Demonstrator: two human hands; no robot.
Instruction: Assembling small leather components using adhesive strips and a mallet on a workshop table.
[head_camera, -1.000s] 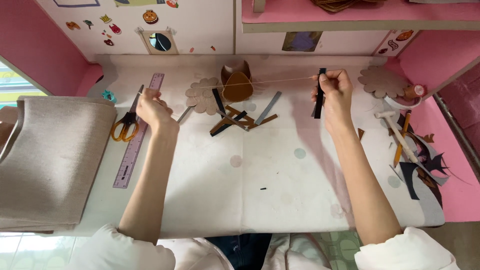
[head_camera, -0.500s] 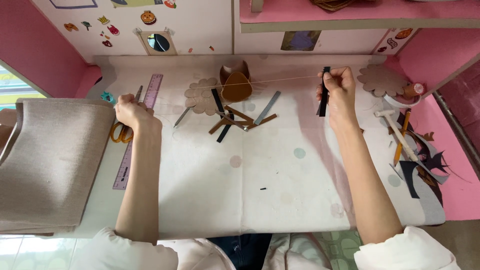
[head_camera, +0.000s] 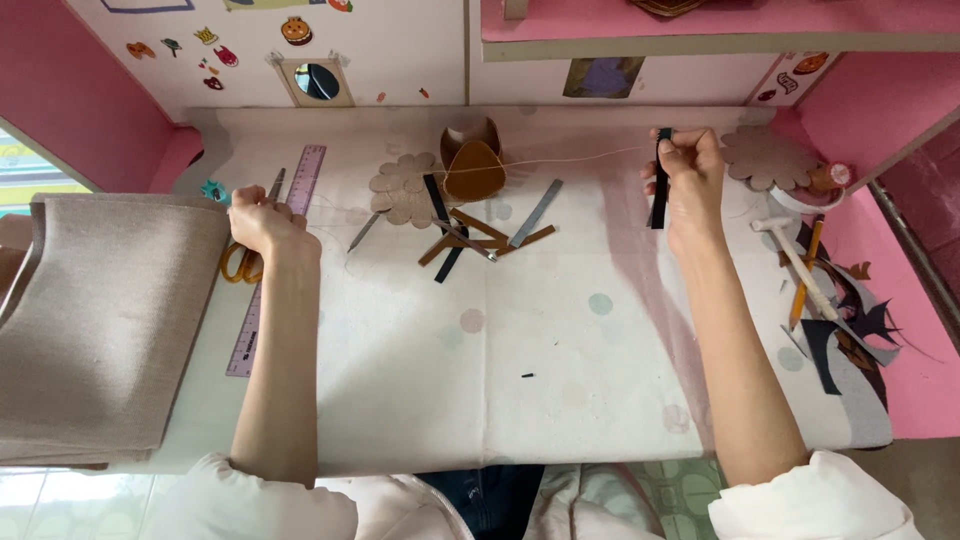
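Observation:
My left hand (head_camera: 262, 222) lies curled over orange-handled scissors (head_camera: 238, 264) at the table's left side, beside a purple ruler (head_camera: 245, 340); the blades stick out past my fingers. My right hand (head_camera: 690, 175) is raised at the far right and pinches a narrow black strip (head_camera: 659, 195) held upright. A thin thread (head_camera: 570, 158) runs from that hand leftward to a brown leather piece (head_camera: 472, 165) standing near the back of the table.
Loose brown, black and grey strips (head_camera: 470, 238) lie in a heap in front of the leather piece. A folded beige cloth (head_camera: 100, 320) covers the left edge. Flower-shaped cutouts (head_camera: 765, 155), a pencil (head_camera: 806, 270) and dark scraps (head_camera: 850, 325) sit at right.
My left hand has moved left from near the strips to the scissors by the ruler. My right hand stays put with the black strip.

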